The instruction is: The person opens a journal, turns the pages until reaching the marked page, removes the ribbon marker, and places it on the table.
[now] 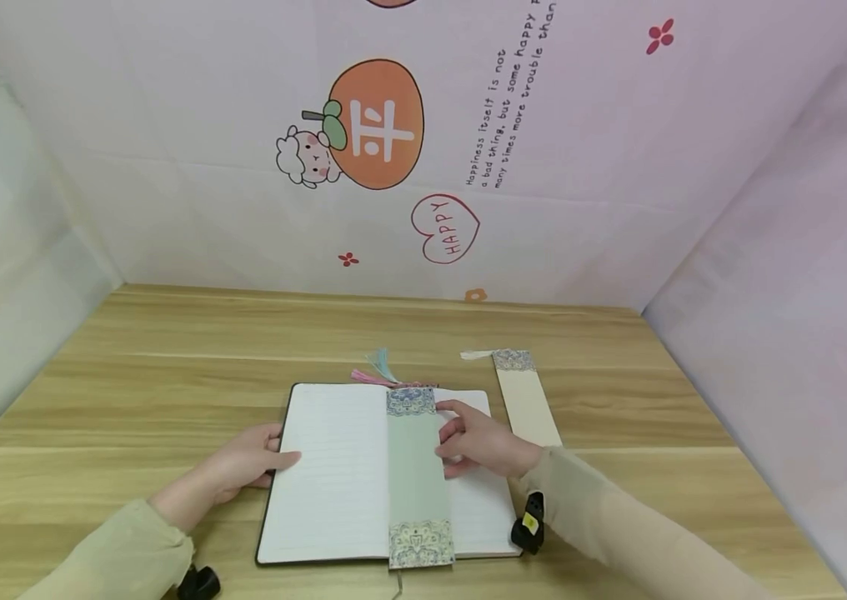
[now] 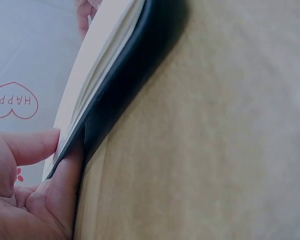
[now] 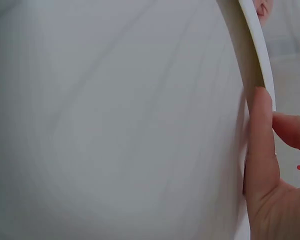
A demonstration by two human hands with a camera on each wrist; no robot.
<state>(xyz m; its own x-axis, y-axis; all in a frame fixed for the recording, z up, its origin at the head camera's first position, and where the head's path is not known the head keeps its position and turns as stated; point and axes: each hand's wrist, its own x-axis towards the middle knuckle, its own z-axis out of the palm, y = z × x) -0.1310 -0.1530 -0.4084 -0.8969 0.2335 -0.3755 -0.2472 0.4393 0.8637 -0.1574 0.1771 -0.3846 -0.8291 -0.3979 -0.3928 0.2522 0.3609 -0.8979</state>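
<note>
An open notebook point(image 1: 333, 475) with lined white pages and a dark cover point(image 2: 125, 75) lies on the table. Along its middle stands a pale green bookmark point(image 1: 418, 467) with patterned ends, its lower end reaching past the notebook's bottom edge. My left hand point(image 1: 243, 458) grips the notebook's left edge, thumb on the page and fingers underneath, as the left wrist view also shows. With my right hand point(image 1: 487, 442) I pinch the bookmark's right edge near its upper half. In the right wrist view, the bookmark's edge point(image 3: 257, 45) passes between thumb and finger, above the white page.
A cream bookmark point(image 1: 524, 400) with a patterned top and white tassel lies right of the notebook, partly behind my right forearm. Blue point(image 1: 382, 364) and pink tassels point(image 1: 369, 377) stick out at the notebook's top. A printed cloth point(image 1: 581, 233) hangs behind the wooden table point(image 1: 168, 350).
</note>
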